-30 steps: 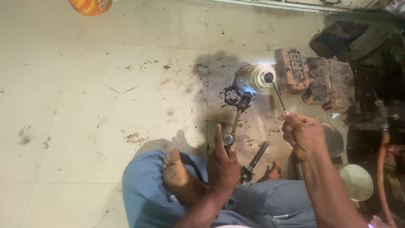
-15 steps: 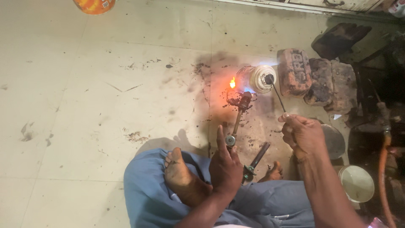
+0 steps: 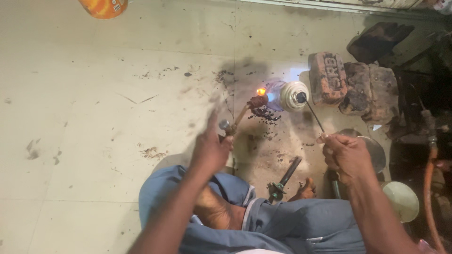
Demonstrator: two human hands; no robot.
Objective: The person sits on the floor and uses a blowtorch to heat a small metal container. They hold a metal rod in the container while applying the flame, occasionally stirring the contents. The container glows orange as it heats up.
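I sit on the floor with my legs crossed. My left hand (image 3: 210, 151) grips the near end of a metal pipe fitting (image 3: 239, 117) and lifts it off the floor. Its far, dark end (image 3: 258, 100) glows orange in a blue flame. My right hand (image 3: 344, 155) holds a gas torch by its thin stem (image 3: 314, 115). The torch's round pale head (image 3: 293, 95) points left at the fitting's end. Black flakes (image 3: 264, 114) lie on the floor under the heated end.
Two bricks (image 3: 348, 82) stand just right of the flame. A dark-handled tool (image 3: 284, 178) lies by my right foot (image 3: 306, 189). An orange hose (image 3: 427, 183), metal bowls (image 3: 401, 200) and dark clutter fill the right side. An orange container (image 3: 103, 7) sits at the top left.
My left hand has raised the fitting off the floor and swung leftward. The fitting's end now glows orange in the flame. My right hand has stayed almost still.
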